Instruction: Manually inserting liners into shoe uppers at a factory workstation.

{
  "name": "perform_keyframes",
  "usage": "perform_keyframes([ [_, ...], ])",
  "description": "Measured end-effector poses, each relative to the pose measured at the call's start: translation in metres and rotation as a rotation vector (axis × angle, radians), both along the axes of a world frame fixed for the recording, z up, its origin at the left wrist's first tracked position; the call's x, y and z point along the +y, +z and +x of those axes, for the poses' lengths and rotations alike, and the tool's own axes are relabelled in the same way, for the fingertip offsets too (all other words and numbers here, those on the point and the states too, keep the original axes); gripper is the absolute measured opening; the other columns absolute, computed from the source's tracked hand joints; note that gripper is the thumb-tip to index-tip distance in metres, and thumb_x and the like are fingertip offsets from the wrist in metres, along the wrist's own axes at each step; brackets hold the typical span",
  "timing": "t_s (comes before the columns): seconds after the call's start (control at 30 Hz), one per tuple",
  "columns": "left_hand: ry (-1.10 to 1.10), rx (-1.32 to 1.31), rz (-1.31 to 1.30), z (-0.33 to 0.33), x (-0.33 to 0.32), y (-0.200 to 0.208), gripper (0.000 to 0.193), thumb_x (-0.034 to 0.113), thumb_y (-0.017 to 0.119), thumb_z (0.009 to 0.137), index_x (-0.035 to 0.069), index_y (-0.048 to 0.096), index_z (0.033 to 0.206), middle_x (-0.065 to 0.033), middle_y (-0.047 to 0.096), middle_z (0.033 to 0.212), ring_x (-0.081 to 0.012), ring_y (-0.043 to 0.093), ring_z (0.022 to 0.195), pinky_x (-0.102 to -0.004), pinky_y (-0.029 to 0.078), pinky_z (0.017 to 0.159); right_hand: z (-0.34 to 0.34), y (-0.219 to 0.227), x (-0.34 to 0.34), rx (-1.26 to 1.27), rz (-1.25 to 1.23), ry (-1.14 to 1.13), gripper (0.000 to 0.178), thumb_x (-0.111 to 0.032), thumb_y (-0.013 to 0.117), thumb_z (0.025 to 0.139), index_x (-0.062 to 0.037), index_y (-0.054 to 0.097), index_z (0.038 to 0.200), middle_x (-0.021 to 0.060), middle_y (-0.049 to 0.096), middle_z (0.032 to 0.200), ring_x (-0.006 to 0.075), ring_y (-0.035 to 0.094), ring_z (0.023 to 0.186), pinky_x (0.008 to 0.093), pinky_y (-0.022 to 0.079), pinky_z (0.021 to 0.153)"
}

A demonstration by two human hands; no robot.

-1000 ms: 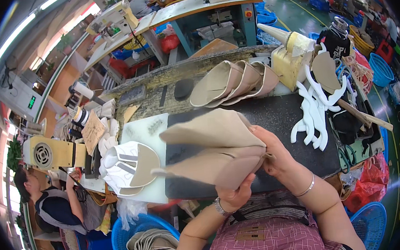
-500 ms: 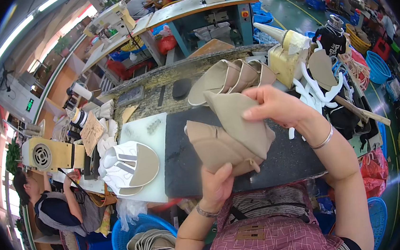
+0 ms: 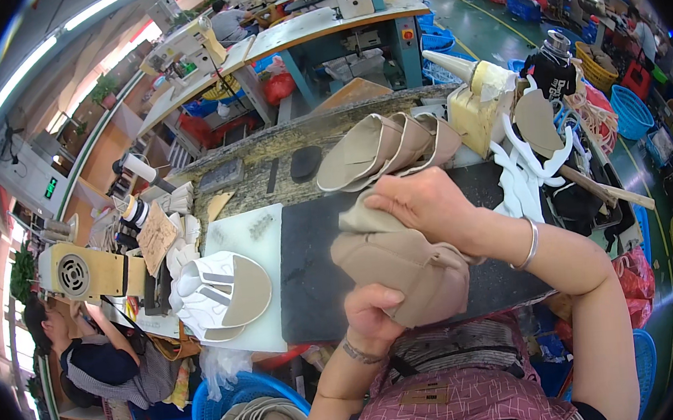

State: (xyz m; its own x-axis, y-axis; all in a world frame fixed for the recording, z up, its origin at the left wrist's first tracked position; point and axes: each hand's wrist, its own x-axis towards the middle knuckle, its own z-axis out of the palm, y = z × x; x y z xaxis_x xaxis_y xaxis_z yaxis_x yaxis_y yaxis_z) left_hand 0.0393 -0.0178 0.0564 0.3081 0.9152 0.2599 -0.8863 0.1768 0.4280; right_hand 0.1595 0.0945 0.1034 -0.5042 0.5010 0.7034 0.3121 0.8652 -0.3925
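A beige shoe upper (image 3: 406, 268) hangs over the black mat (image 3: 306, 269), held between my two hands. My left hand (image 3: 371, 312) grips its lower left edge, thumb on top. With its fingers bent over the far edge, my right hand (image 3: 424, 204) pinches a folded flap of the same beige material. The fingers under the piece are partly hidden. Just beyond, several formed beige uppers (image 3: 360, 153) lie nested in a row on the worn bench. To the left, white and beige uppers (image 3: 220, 292) rest on a white board (image 3: 262, 232).
A yellowish post with a cone (image 3: 472, 114) stands at the bench's back right, beside white cut strips (image 3: 518, 178) and a wooden stick (image 3: 631, 197). A blue basket (image 3: 202, 410) of beige pieces sits below left. A co-worker (image 3: 105, 350) sits at the left.
My right hand has moved down and inward, folding the raised beige flap over. The upper has turned and come nearer my body; my left hand still grips it, shifted slightly right.
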Motion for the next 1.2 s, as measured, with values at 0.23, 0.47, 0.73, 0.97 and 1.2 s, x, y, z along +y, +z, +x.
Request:
perform_keyframes([
  [0.23, 0.071, 0.103, -0.132, -0.003, 0.000, 0.001, 0.073, 0.005, 0.056, 0.062, -0.002, 0.033, 0.130, -0.0185, 0.046, 0.125, -0.0370, 0.046, 0.115, -0.0505, 0.035, 0.100, 0.009, 0.009, 0.014, -0.187, -0.057, -0.140, 0.023, -0.025, 0.057, 0.084, -0.0057, 0.056, 0.072, 0.0136, 0.056, 0.060, 0.0332, 0.056, 0.057, 0.0408, 0.044, 0.050],
  [0.47, 0.115, 0.112, 0.021, 0.007, 0.001, -0.005, 0.073, -0.006, 0.056, 0.062, 0.001, 0.033, 0.131, -0.0173, 0.046, 0.124, -0.0346, 0.044, 0.118, -0.0489, 0.032, 0.102, -0.011, 0.013, 0.003, -0.195, -0.174, -0.024, 0.021, -0.025, 0.055, 0.084, -0.0054, 0.058, 0.077, 0.0142, 0.059, 0.067, 0.0336, 0.059, 0.065, 0.0415, 0.046, 0.057],
  [0.73, 0.392, 0.278, 0.214, 0.012, -0.001, 0.003, 0.063, -0.008, 0.053, 0.071, 0.000, 0.033, 0.131, -0.0162, 0.046, 0.125, -0.0308, 0.044, 0.119, -0.0446, 0.035, 0.100, 0.035, 0.050, -0.002, 0.184, -0.503, 0.125, 0.035, -0.021, 0.069, 0.074, -0.0032, 0.058, 0.102, 0.0119, 0.060, 0.083, 0.0261, 0.057, 0.073, 0.0333, 0.047, 0.063],
  [0.97, 0.549, 0.458, 0.222, 0.021, 0.007, -0.025, 0.054, -0.005, 0.051, 0.077, 0.002, 0.037, 0.129, -0.0097, 0.046, 0.124, -0.0222, 0.045, 0.117, -0.0364, 0.038, 0.097, 0.036, 0.044, -0.042, -0.045, -0.303, 0.243, 0.035, -0.015, 0.070, 0.066, -0.0020, 0.057, 0.096, 0.0115, 0.058, 0.084, 0.0297, 0.056, 0.082, 0.0366, 0.046, 0.072],
  [1.2, 0.524, 0.807, 0.161, 0.007, 0.003, -0.044, 0.057, 0.021, 0.054, 0.087, 0.002, 0.029, 0.134, -0.0108, 0.040, 0.132, -0.0242, 0.042, 0.120, -0.0362, 0.037, 0.100, 0.037, 0.032, -0.047, -0.084, -0.433, 0.291, 0.028, -0.006, 0.070, 0.068, -0.0025, 0.057, 0.092, 0.0125, 0.058, 0.075, 0.0295, 0.058, 0.067, 0.0340, 0.045, 0.058],
])
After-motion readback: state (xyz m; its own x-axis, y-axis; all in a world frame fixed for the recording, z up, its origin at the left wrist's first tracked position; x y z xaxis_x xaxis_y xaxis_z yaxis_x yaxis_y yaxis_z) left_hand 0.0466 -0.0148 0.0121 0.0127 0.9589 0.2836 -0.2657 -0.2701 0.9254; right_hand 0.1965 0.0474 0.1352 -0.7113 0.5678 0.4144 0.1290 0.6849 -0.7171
